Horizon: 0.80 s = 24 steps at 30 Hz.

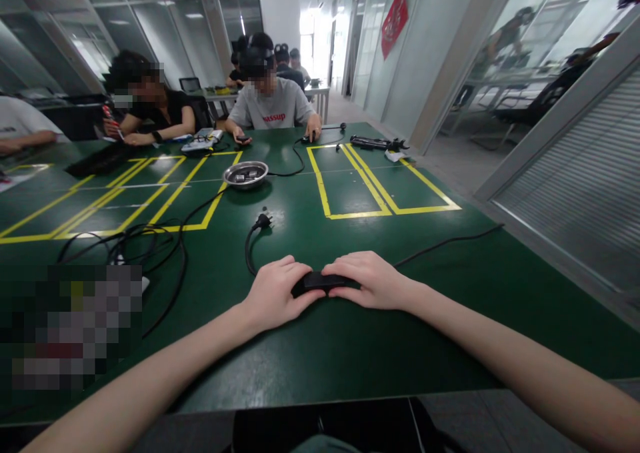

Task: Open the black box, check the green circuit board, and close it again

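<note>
At the near left of the green tabletop (215, 380) there is a patch too blurred to make out, and just beyond it lies a loose tangle of black cable (150, 236). Farther off, a metal bowl (246, 184) holds some small shiny pieces. Nearer than the bowl is a black plug (263, 222), prongs toward the right, its short lead curving back to the left hand (281, 290).

That hand's fingers are grasping the left end of a black block (319, 280), thumb on the near side. The block is in the near middle, spanned by both hands — whether it rests on the tabletop I cannot tell. The right hand (367, 280) has its fingers closed on the other end in the same way, the two thumbs nearly meeting.

To my eye an even, light pressure from both sides would serve best, wrists level so the block does not twist. I would leave the lead some slack too, as a tug could drag the plug.

At the far right lies a long black item (375, 142), and nearer, a dark cord (450, 238) runs rightward from behind the right hand — where it joins is hidden
</note>
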Available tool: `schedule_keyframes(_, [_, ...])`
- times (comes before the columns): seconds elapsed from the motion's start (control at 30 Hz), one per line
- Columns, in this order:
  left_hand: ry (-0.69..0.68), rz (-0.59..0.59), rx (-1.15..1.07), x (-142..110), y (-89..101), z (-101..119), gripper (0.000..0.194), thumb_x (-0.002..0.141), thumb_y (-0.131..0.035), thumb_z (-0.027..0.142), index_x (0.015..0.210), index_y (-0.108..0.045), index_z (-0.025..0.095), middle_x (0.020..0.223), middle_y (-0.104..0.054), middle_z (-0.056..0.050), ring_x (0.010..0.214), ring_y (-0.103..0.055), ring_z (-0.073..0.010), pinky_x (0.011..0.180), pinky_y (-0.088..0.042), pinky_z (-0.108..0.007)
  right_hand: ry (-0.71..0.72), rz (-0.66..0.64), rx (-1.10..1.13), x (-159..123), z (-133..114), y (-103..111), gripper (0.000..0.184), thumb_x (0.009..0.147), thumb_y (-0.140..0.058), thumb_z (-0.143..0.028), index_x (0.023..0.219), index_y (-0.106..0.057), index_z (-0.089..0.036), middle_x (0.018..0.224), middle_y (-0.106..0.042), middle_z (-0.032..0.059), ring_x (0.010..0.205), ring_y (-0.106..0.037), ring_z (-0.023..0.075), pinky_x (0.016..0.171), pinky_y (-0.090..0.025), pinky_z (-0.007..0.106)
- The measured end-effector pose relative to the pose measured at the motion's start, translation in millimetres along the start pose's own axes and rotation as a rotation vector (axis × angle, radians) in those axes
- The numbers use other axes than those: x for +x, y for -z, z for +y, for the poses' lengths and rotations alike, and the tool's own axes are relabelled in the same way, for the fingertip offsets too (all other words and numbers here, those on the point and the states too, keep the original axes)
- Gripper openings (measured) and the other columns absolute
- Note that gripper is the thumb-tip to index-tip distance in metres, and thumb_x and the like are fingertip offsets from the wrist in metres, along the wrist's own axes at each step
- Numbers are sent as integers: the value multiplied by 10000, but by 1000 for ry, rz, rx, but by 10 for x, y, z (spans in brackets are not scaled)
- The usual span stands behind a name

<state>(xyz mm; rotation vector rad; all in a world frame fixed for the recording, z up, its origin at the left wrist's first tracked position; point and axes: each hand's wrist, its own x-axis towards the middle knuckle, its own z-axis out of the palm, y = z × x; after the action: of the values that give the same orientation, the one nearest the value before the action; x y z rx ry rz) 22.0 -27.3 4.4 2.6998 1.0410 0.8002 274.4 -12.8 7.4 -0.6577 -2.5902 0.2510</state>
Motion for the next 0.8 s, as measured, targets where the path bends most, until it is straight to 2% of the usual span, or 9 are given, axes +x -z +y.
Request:
schedule_keyframes(0.1, [9,-15,-15,-13,-20,2,327,990,-633,487,930,-698,172,768,-696,-41,717,-627,-195,663,-501,-313,17,-43,-47,35,-41,1,503,998,-636,-466,1386,-583,-149,1057,-744,132,931,-712,254,800,-563,373])
schedule_keyframes(0.2, [25,-34,-38,-14,-34,0,302,982,-642,473,926,-698,181,784,-699,-42,749,-639,-205,697,-518,-327,56,-91,-114,50,-75,-20,471,1028,-587,-393,1450,-554,-187,1125,-708,129,956,-692,249,798,-568,374])
schedule_keyframes(0.3, [15,49,-3,-8,1,-21,379,948,-674,457,1205,-675,178,1062,-748,-109,1008,-669,-277,897,-542,-429,7,-46,-128,21,1,-3,413,1053,-520,-323,1447,-564,-207,1089,-692,114,915,-685,234,774,-573,356])
schedule_keyframes(0.37, [-20,139,45,-9,39,-47,559,927,-694,449,1404,-577,182,1334,-678,-162,1249,-595,-341,1074,-467,-534,-103,83,-94,-21,139,65,440,1041,-535,-333,1463,-545,-209,1090,-697,114,920,-694,241,799,-582,364])
schedule_keyframes(0.43, [-46,189,72,-19,66,-74,596,931,-691,419,1466,-537,208,1465,-600,-167,1371,-513,-366,1158,-389,-585,-262,265,-65,-81,335,180,459,1011,-575,-355,1454,-548,-235,1171,-706,118,1013,-704,266,879,-584,397])
schedule_keyframes(0.5, [-62,184,62,-36,66,-96,557,943,-682,382,1459,-549,222,1470,-599,-158,1377,-513,-358,1154,-404,-580,-426,461,-75,-167,563,317,465,972,-613,-385,1412,-577,-240,1275,-696,122,1134,-681,303,969,-559,454])
schedule_keyframes(0.6, [-89,147,27,-61,26,-114,490,950,-681,347,1412,-586,212,1432,-629,-152,1349,-547,-336,1115,-460,-552,-665,732,-140,-360,917,501,499,904,-640,-437,1341,-623,-199,1276,-699,138,1112,-676,318,974,-546,484])
schedule_keyframes(0.7, [-92,100,-2,-73,-11,-120,432,949,-683,332,1362,-621,219,1383,-667,-138,1324,-578,-324,1105,-479,-550,-914,889,-142,-605,1230,604,588,865,-619,-495,1347,-610,-158,1147,-718,148,906,-698,290,832,-580,450])
schedule_keyframes(0.8, [-66,60,-28,-71,-17,-123,418,940,-688,325,1344,-638,234,1348,-691,-128,1300,-600,-322,1097,-492,-559,-1146,957,-112,-821,1452,630,612,829,-623,-500,1325,-621,-143,1005,-720,134,768,-684,282,739,-575,444])
